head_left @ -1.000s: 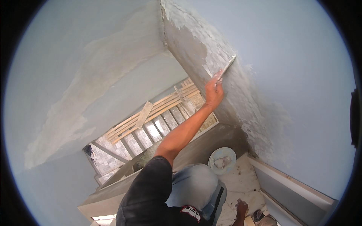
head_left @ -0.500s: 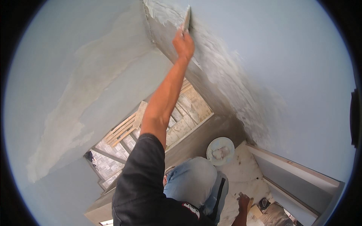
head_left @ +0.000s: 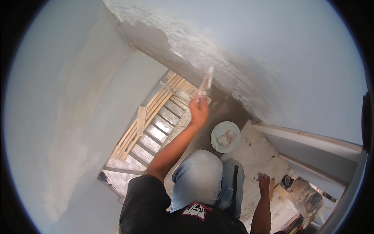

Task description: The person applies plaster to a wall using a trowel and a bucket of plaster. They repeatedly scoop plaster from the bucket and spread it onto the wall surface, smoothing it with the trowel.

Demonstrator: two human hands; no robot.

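Note:
My left hand (head_left: 199,110) grips a putty knife (head_left: 207,80) smeared with white compound. Its blade is raised in front of the wall, and whether it touches the surface I cannot tell. A wide band of pale, wet-looking plaster (head_left: 194,48) runs along the blue-grey wall above a bare grey strip. Low by my knees stands a round bucket (head_left: 214,145) with a white lump of compound (head_left: 226,138) inside. On the right, my right hand (head_left: 264,181) is held over the floor with its fingers curled; what they hold, if anything, is too small to make out.
Below on the left, a stairwell shows steps (head_left: 159,128) with long wooden strips (head_left: 130,136) and a short board (head_left: 141,121). To the right, a white ledge (head_left: 307,140) juts from the wall. A plastic bag (head_left: 306,193) and other items lie on the stained floor (head_left: 249,156).
My left hand has come down and back from high on the wall with the putty knife. My view has shifted. My right hand stays low on the right, fingers curled.

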